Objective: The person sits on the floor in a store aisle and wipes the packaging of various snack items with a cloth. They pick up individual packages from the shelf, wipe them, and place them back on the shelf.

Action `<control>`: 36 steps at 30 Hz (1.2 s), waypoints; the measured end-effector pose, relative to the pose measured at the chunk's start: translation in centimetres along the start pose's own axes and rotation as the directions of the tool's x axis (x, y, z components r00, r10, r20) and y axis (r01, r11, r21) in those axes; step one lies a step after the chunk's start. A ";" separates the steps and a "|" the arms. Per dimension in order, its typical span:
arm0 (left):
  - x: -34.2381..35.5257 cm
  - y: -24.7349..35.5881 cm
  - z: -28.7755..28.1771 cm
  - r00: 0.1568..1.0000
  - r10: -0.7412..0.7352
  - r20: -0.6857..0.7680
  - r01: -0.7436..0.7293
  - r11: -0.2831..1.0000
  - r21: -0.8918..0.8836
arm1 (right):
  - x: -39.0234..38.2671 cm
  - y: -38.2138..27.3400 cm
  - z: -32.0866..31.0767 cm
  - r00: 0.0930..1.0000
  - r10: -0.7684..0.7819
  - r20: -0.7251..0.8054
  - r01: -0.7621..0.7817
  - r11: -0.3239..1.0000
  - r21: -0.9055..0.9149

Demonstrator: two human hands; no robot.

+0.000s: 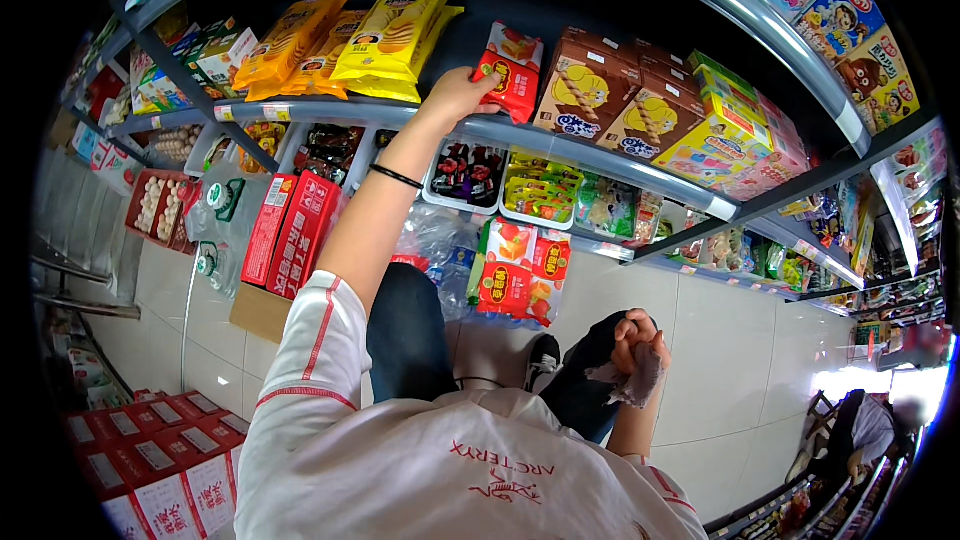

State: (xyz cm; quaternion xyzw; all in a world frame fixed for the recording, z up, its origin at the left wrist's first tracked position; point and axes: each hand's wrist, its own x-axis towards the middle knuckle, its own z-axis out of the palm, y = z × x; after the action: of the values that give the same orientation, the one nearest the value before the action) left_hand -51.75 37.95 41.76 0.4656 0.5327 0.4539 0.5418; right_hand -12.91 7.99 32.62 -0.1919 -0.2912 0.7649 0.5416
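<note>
On the shelf in front of me, my left hand (462, 97) has its fingers over the left side of a red snack packet (516, 60). The packet stands between yellow bags of biscuits (395, 35) and brown boxes (588, 85). More red packets with pictures of fruit and cake (520, 270) lie in a pile below, near my knees. By my right knee, my right hand (637, 340) is closed around a crumpled grey cloth (638, 380).
Open bins of small wrapped snacks (542, 185) line the level under the shelf edge (600, 162). To my left are a red carton (292, 230), large clear bottles (218, 210) and a red crate of eggs (160, 202). Stacked red-and-white cartons (165, 450) stand at the lower left.
</note>
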 end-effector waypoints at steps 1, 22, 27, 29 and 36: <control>0.0 0.4 0.3 1.000 -0.011 -0.027 0.016 0.987 0.157 | 0.0 0.0 0.1 1.000 0.003 -0.010 -0.003 1.000 -0.009; 2.6 -1.9 -1.8 0.980 0.197 0.017 -0.168 0.783 0.598 | 0.4 0.4 0.6 0.998 0.012 -0.067 -0.018 0.995 -0.094; -1.2 -5.9 -0.4 0.678 0.685 -0.265 -0.386 0.640 0.665 | 0.5 0.8 1.3 0.982 0.005 -0.191 -0.035 0.988 -0.152; -7.1 -6.8 2.2 0.609 0.691 -0.389 -0.432 0.700 0.569 | 0.5 0.7 0.8 0.991 0.005 -0.132 -0.021 0.992 -0.121; -19.4 -24.9 8.3 0.980 0.092 -0.176 0.034 0.793 0.608 | 1.0 0.2 0.6 0.997 0.052 -0.052 -0.055 0.997 -0.057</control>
State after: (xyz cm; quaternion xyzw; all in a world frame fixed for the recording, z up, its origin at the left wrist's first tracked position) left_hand -43.98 14.78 20.10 0.5758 0.6937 0.3107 0.3012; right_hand -13.77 8.69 32.98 -0.2346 -0.2946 0.7652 0.5222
